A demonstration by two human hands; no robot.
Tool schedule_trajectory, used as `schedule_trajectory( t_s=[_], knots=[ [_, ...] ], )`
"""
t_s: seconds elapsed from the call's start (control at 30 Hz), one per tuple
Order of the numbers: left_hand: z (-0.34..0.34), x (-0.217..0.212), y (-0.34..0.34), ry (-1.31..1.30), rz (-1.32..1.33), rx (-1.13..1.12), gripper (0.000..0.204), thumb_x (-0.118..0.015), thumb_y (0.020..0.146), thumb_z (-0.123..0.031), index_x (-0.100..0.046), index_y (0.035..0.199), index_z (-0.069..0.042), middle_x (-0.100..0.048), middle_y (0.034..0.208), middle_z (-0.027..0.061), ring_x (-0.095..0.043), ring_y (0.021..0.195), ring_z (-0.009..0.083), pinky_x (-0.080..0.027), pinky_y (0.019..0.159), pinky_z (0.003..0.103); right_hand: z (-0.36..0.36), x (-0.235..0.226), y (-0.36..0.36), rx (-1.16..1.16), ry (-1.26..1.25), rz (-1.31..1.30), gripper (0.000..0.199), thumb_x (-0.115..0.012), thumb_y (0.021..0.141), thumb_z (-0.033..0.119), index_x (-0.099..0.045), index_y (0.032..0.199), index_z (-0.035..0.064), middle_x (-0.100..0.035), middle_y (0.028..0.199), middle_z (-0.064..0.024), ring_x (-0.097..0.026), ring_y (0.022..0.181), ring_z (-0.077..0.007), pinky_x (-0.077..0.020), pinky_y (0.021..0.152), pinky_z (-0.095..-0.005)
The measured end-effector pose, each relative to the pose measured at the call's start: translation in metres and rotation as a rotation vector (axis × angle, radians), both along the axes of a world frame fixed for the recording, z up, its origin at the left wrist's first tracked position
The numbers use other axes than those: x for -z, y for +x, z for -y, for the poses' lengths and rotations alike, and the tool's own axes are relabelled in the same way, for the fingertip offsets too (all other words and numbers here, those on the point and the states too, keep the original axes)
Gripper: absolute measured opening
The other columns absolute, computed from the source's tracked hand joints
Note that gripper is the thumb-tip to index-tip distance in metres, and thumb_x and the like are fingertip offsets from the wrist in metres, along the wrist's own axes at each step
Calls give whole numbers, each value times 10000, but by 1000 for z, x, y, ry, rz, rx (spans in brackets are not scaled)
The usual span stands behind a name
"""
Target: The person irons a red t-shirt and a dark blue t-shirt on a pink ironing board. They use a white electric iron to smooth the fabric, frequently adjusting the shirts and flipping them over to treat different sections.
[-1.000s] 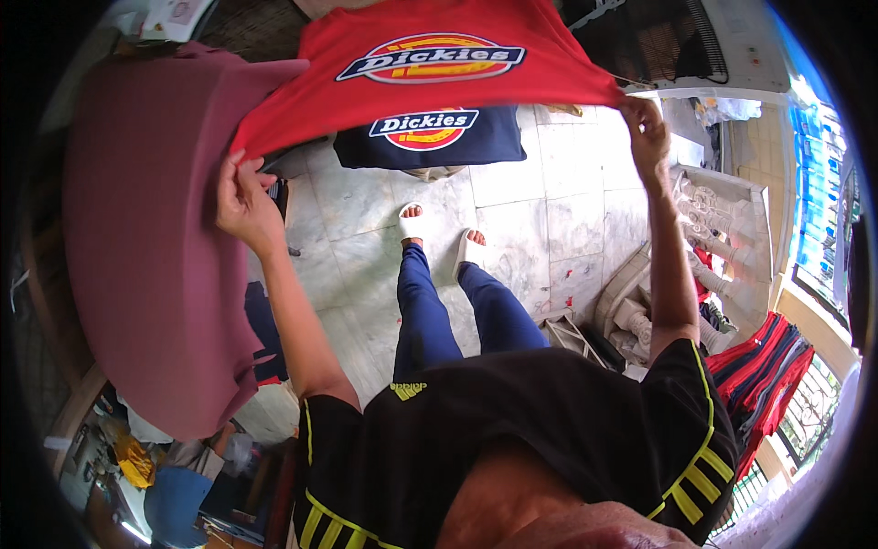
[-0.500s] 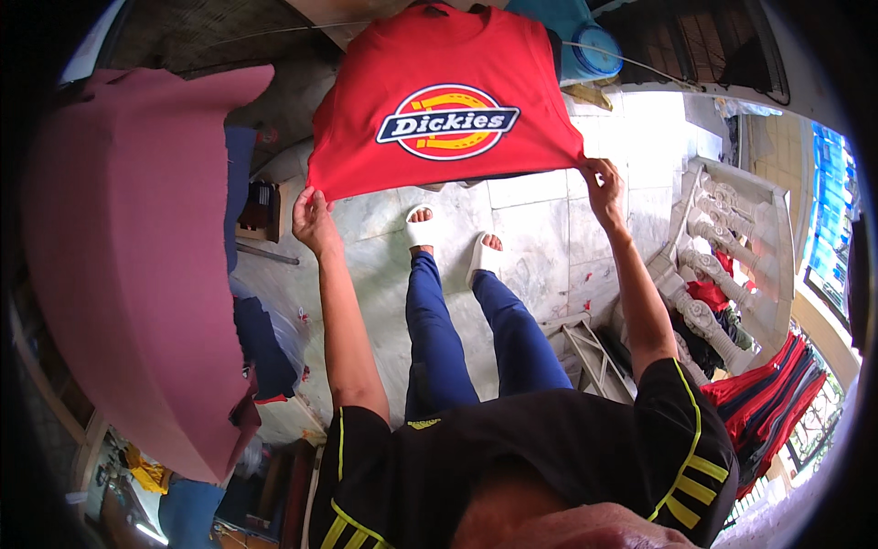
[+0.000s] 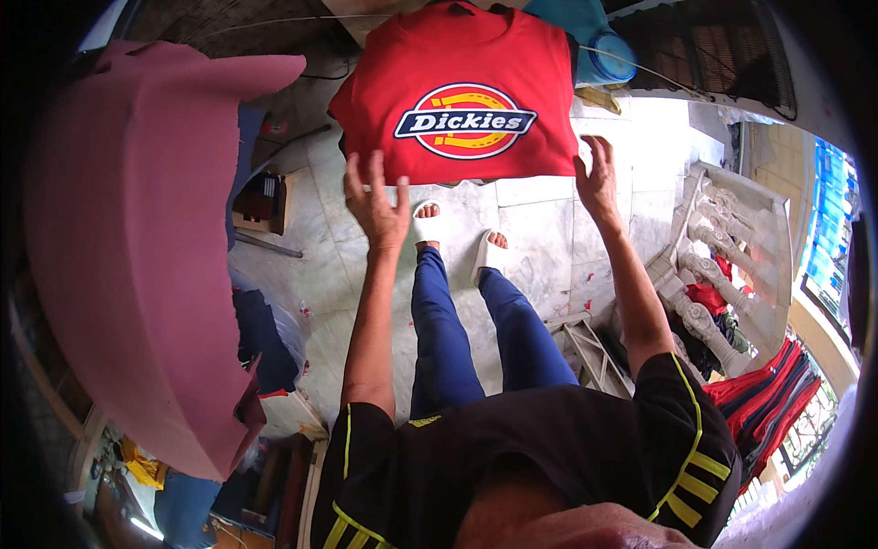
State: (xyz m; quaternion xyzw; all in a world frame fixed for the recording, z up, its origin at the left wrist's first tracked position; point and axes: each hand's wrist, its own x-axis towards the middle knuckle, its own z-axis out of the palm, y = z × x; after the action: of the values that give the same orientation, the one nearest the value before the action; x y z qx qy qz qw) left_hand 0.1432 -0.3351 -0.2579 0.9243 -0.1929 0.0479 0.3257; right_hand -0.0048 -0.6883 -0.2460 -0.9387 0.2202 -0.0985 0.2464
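Red shirt (image 3: 462,87) hangs over pale marble floor (image 3: 540,215), both hands' fingers (image 3: 375,174) spread wide.

Red shirt (image 3: 462,87) was stretched wide between both hands, hem pinched. Now I see it hanging on the line by itself; left hand (image 3: 377,206) and right hand (image 3: 599,178) have let go, fingers spread, just at the hem. Dark shirt behind it is gone from view.

**Count of things in view**

One red cotton T-shirt with an oval chest badge (image 3: 462,91), one large maroon cloth (image 3: 137,247), two white slip-on sandals (image 3: 425,220), two bare hands (image 3: 380,206), one round blue plastic lid (image 3: 611,57).
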Motion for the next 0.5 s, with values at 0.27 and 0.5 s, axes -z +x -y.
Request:
schedule_trajectory(
  t_s=[0.27,0.5],
  knots=[
    [-10,14,-83,290,-226,119,590,-669,861,-318,-507,1414,-195,-355,1526,119,-367,1362,389,-326,1036,550,17,86,-57,-258,132,-799,566,-551,957,413,-489,1391,54,-599,1264,-272,-542,1224,-419,-441,1022,-480],
    [-165,12,-226,305,-635,-501,473,-643,890,-413,-566,1305,-199,-540,1325,104,-507,1238,334,-447,949,547,-51,53,-76,-1018,281,-500,287,-694,898,176,-649,1150,44,-705,1013,-186,-684,921,-352,-557,753,-427]
  ],
)
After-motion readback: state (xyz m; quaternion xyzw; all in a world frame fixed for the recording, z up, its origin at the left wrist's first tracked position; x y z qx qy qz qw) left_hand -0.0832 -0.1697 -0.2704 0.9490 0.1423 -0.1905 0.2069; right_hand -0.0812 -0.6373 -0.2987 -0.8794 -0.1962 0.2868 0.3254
